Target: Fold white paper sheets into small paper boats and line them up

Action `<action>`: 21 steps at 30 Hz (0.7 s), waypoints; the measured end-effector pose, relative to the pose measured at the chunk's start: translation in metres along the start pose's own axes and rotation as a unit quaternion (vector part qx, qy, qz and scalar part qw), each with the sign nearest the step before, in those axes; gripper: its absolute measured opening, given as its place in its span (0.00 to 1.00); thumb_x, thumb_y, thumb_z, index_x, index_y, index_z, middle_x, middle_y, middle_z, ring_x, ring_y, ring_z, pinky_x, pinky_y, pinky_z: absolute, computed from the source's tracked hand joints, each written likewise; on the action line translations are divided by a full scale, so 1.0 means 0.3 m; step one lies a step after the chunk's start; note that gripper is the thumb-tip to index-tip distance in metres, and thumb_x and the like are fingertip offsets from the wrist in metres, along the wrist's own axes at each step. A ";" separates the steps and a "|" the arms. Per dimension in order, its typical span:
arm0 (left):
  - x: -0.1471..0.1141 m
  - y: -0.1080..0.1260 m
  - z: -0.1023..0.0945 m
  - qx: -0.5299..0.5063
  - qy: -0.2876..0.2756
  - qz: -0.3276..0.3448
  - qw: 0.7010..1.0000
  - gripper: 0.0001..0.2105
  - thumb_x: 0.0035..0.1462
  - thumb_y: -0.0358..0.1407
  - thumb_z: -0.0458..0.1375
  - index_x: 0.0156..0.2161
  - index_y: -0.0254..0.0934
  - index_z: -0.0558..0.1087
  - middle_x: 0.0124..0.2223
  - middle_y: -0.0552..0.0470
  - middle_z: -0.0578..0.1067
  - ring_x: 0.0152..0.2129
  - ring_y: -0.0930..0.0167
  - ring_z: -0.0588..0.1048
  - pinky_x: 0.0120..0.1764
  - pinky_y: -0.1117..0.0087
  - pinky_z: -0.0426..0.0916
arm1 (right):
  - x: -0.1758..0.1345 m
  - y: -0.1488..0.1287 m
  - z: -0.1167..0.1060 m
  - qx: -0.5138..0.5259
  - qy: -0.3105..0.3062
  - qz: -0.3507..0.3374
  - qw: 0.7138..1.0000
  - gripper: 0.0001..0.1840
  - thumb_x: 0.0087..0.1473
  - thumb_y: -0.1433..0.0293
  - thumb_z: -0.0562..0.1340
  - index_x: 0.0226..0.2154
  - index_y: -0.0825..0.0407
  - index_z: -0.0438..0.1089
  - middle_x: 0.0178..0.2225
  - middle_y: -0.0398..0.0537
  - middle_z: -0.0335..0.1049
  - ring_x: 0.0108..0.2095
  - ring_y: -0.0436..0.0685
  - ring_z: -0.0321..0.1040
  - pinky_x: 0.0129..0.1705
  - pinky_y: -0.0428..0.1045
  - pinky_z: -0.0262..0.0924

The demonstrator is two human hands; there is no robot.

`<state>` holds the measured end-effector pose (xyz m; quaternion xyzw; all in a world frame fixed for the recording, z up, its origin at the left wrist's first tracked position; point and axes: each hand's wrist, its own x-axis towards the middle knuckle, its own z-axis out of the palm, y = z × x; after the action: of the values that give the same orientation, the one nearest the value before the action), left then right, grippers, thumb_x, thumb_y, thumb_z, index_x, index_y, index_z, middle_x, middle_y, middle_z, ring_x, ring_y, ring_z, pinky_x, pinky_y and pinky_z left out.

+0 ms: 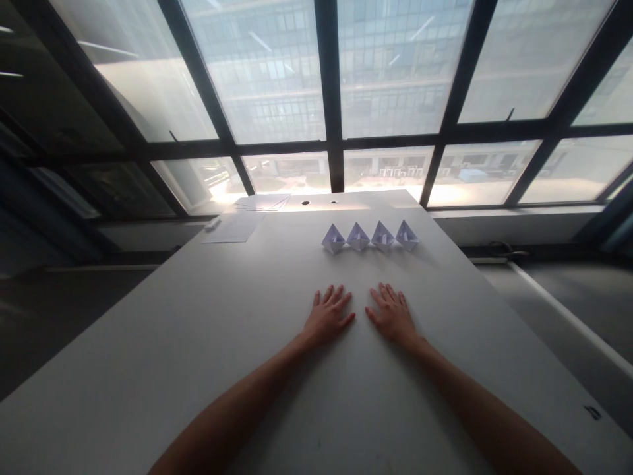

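My left hand (pixel 328 315) lies palm down on the white table (pixel 198 343), fingers spread, holding nothing. Beside it, a small gap away, my right hand (pixel 392 315) rests flat in the same way, its fingers apart. Beyond both hands stands a row of several folded paper boats (pixel 358 237), pale white with pointed peaks, set side by side. The boat at the right end (pixel 407 236) is beyond my right hand. Neither hand touches the boats.
Flat sheets of paper (pixel 232 228) lie at the far left of the table, with a small white object (pixel 212 223) on their edge. More sheets (pixel 262 202) are behind them. Two dark holes, one a round opening (pixel 305 202), mark the far edge. Dark-framed windows (pixel 336 79) rise beyond.
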<state>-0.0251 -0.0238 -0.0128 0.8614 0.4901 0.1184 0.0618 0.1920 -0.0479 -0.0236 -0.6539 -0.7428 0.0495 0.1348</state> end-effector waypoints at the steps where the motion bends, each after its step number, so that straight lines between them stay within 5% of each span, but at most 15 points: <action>1: 0.000 -0.001 -0.002 -0.016 0.010 -0.004 1.000 0.23 0.64 0.47 0.51 0.62 0.48 0.65 0.68 0.51 0.58 0.66 0.57 0.53 0.63 0.44 0.43 | 0.000 0.001 -0.001 0.000 -0.001 0.001 1.000 0.32 0.63 0.55 0.52 0.65 0.50 0.55 0.69 0.55 0.45 0.68 0.63 0.38 0.66 0.61 0.31; 5: 0.019 -0.031 -0.023 -0.120 0.072 -0.038 0.989 0.15 0.66 0.41 0.49 0.48 0.44 0.77 0.55 0.51 0.75 0.56 0.63 0.69 0.60 0.55 0.59 | 0.000 0.003 -0.003 0.004 -0.006 0.003 1.000 0.32 0.63 0.55 0.52 0.65 0.50 0.55 0.69 0.55 0.45 0.68 0.63 0.37 0.66 0.61 0.30; 9: 0.101 -0.104 -0.069 -0.218 0.140 -0.069 0.963 0.13 0.63 0.38 0.53 0.44 0.39 0.78 0.43 0.49 0.80 0.38 0.67 0.78 0.43 0.67 0.73 | 0.002 0.002 -0.003 0.016 -0.010 0.005 1.000 0.33 0.62 0.55 0.52 0.65 0.51 0.55 0.69 0.55 0.44 0.68 0.64 0.37 0.66 0.61 0.28; 15: 0.322 -0.200 -0.133 -0.171 0.268 -0.088 0.944 0.13 0.59 0.34 0.59 0.49 0.37 0.74 0.50 0.46 0.74 0.39 0.67 0.76 0.42 0.66 0.72 | 0.003 -0.003 -0.004 0.033 -0.008 0.003 0.999 0.33 0.62 0.55 0.52 0.65 0.51 0.55 0.69 0.57 0.45 0.68 0.64 0.37 0.66 0.61 0.27; 21: 0.513 -0.244 -0.119 -0.072 0.253 -0.157 0.952 0.24 0.56 0.40 0.63 0.57 0.36 0.68 0.56 0.40 0.67 0.52 0.56 0.66 0.52 0.58 0.63 | 0.001 -0.006 -0.011 0.041 -0.003 0.002 0.999 0.33 0.62 0.55 0.52 0.65 0.51 0.55 0.69 0.57 0.45 0.69 0.64 0.37 0.66 0.62 0.28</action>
<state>-0.0196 0.1454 0.0274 0.7090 0.6087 0.3558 0.0154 0.1912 -0.0481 -0.0199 -0.6490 -0.7393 0.0819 0.1595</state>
